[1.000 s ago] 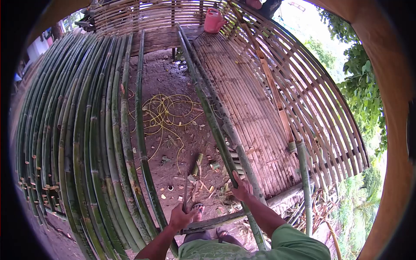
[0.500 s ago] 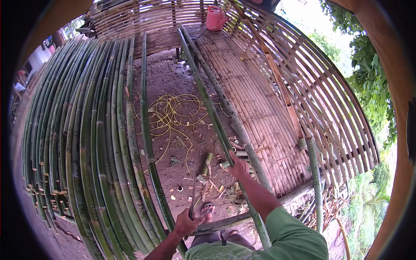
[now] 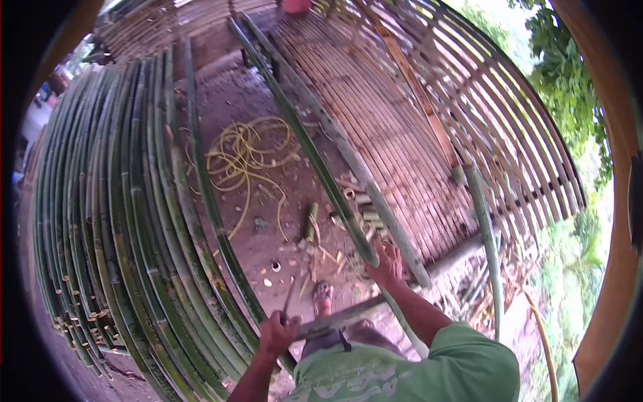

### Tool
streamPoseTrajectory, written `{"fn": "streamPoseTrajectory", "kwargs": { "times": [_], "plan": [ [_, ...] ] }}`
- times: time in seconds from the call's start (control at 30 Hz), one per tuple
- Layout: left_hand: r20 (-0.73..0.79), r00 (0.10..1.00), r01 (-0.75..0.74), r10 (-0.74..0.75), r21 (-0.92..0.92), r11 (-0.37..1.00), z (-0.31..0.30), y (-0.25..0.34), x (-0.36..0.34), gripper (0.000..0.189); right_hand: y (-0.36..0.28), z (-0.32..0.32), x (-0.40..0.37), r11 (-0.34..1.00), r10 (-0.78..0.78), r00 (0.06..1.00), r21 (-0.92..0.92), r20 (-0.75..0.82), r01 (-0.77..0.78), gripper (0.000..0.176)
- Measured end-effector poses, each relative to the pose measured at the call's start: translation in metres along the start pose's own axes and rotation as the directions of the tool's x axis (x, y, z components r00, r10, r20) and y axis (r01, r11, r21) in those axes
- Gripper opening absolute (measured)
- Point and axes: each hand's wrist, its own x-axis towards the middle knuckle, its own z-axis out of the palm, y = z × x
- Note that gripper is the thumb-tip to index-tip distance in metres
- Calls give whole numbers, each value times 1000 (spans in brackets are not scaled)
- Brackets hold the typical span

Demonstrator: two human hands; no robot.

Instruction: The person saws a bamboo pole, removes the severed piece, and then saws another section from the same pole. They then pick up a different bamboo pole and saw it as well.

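My left hand (image 3: 278,333) is closed around the handle of a long knife (image 3: 289,299), its narrow blade pointing up and away from me. My right hand (image 3: 386,265) grips a long green bamboo pole (image 3: 319,169) near its close end. The pole slants from the far side down toward my right and passes under my palm. A horizontal bamboo beam (image 3: 348,315) crosses in front of my body, between my two arms. The motion blur hides the exact placing of my right fingers.
Many green bamboo poles (image 3: 137,194) lie side by side at left. A yellow hose (image 3: 244,151) is coiled on the dirt. A slatted bamboo bench (image 3: 375,134) with a slatted back (image 3: 509,100) stands at right; a red container (image 3: 297,5) is behind. Bamboo offcuts (image 3: 312,221) litter the ground.
My view has shifted, so the scene sits higher and further left. My right hand has slid along the pole toward me. The left hand still holds the knife.
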Motion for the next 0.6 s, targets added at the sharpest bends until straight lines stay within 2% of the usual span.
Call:
{"fn": "streamPoseTrajectory", "kwargs": {
  "times": [0.07,0.1,0.13,0.2,0.27,0.3,0.4,0.5,0.57,0.6],
  "plan": [
    [-5,997,-79,79,75,994,-1,-6,-4,34,31,-23,-99,996,94,990,-13,103,-93,81],
    [-2,998,-62,62,38,997,-4,-8,-9,37,48,-32,-144,988,144,977,26,156,-150,87],
    [-11,999,-52,52,3,999,-4,-11,-17,40,62,-42,-185,980,199,958,-34,205,-196,95],
    [23,989,-147,146,38,988,-20,-4,-34,41,93,-58,-247,960,277,926,-104,257,-259,108],
    [1,947,-321,322,-47,946,-21,-2,-54,41,117,-61,-287,893,451,825,-187,340,-410,117],
    [-26,911,-412,411,-88,907,-18,3,-62,42,139,-46,-305,866,499,774,-183,389,-466,112],
    [40,939,-325,340,-213,922,3,36,-82,42,157,-42,-305,737,589,464,-204,662,-645,62],
    [115,943,-274,313,-265,925,38,60,-103,44,158,-36,-306,770,560,636,-49,531,-637,41],
    [154,929,-296,335,-231,927,67,50,-118,43,158,-40,-282,769,567,644,-48,514,-638,39],
    [168,923,-307,345,-215,927,78,50,-125,44,157,-48,-269,799,539,708,-9,456,-602,39]
  ]
}}
